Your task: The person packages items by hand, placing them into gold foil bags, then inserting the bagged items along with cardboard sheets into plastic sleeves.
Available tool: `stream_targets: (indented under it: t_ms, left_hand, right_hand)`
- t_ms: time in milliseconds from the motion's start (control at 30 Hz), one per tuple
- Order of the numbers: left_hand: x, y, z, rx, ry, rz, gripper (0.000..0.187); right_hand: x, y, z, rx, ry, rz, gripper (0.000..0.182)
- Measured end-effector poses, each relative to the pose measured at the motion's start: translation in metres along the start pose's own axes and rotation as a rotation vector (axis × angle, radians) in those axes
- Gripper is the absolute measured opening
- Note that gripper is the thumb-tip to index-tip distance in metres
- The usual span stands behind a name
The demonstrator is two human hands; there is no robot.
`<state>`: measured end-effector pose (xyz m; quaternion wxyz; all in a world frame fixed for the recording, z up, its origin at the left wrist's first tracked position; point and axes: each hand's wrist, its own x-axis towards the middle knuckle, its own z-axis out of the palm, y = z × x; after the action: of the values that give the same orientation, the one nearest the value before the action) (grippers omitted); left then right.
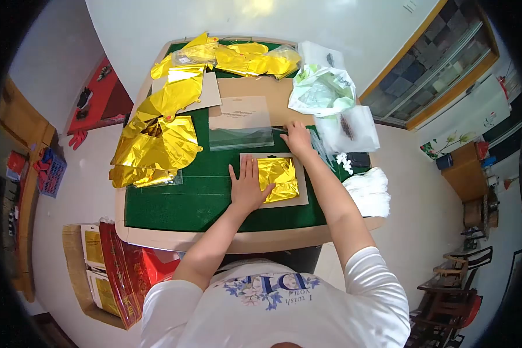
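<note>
On the green table top lies a cardboard card with a folded gold foil piece on it. My left hand rests flat on the left part of the card and foil, its fingers stretched out. Beyond the card, my right hand reaches to the right end of a clear plastic bag, near some thin clear strips. Its fingers are bent, and what they hold, if anything, is too small to tell. A printed card shows inside or under the clear bag.
Gold foil balloons cover the table's left side and more foil lies along the back. At the right are a plastic bag, clear packets, a black object and white material. A carton stands on the floor.
</note>
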<state>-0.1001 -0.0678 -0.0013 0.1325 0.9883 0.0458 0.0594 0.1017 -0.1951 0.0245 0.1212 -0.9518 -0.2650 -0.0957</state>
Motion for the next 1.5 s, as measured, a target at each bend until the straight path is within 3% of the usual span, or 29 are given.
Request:
stream_targets:
  t_ms: [33,167,233,300,367,400,500,633,767,867,1067,1167,1233,1267,1300,1367,1500]
  left_hand:
    - [0.000,0.000,0.000,-0.008,-0.001,-0.004,0.090]
    - [-0.001,0.000,0.000,0.001,0.009,-0.004,0.091]
    - [0.000,0.001,0.000,-0.016,0.001,-0.010,0.091]
    - [-0.001,0.001,-0.001,-0.030,-0.011,-0.007,0.091]
    - [0.000,0.000,-0.001,-0.006,-0.004,-0.004,0.091]
    - [0.000,0.000,0.000,-0.013,0.010,-0.002,0.090]
    - [0.000,0.000,-0.003,0.024,-0.034,0.000,0.091]
    - [-0.001,0.000,-0.002,0.017,-0.003,0.013,0.090]
    - [-0.001,0.001,-0.002,0.020,0.008,0.011,0.090]
    - [0.000,0.001,-0.001,0.034,0.009,0.012,0.090]
    - [-0.001,0.000,-0.002,0.031,-0.009,0.009,0.091]
    - [0.003,-0.005,-0.008,-0.074,-0.018,-0.024,0.083]
    - [0.018,-0.024,-0.011,-0.343,0.163,-0.016,0.069]
    - [0.029,-0.033,-0.016,-0.259,0.255,0.007,0.051]
    - [0.045,-0.047,-0.017,-0.254,0.257,0.002,0.051]
    - [0.075,-0.073,-0.012,-0.212,0.270,0.142,0.034]
    - [0.099,-0.083,-0.022,-0.127,0.195,0.138,0.017]
  right_hand:
    - [0.001,0.000,0.001,-0.041,-0.073,0.038,0.025]
    - [-0.014,0.003,0.002,-0.161,-0.042,0.033,0.021]
    - [-0.026,0.020,0.004,-0.328,-0.003,0.217,0.022]
    - [-0.052,0.010,-0.027,-0.201,0.084,0.174,0.024]
    - [-0.072,0.002,-0.040,0.160,0.000,0.352,0.036]
    - [-0.080,0.005,-0.027,0.252,-0.082,0.451,0.046]
    - [-0.095,0.001,-0.031,0.419,-0.102,0.569,0.054]
    - [-0.100,0.038,0.008,0.546,-0.060,0.573,0.045]
    - [-0.094,0.017,-0.018,0.831,-0.209,0.621,0.029]
    - [-0.093,-0.002,-0.021,1.043,-0.206,0.641,0.023]
    - [-0.093,0.000,-0.011,1.181,-0.219,0.767,0.022]
    - [-0.095,0.000,-0.012,1.202,-0.185,0.736,0.023]
    - [-0.095,-0.002,-0.015,1.247,-0.190,0.755,0.023]
    - [-0.096,-0.002,-0.016,1.243,-0.187,0.751,0.023]
    - [-0.098,-0.001,-0.018,1.236,-0.186,0.748,0.024]
    - [-0.102,-0.001,-0.019,1.274,-0.189,0.755,0.024]
    - [-0.106,0.009,-0.013,1.311,-0.171,0.759,0.024]
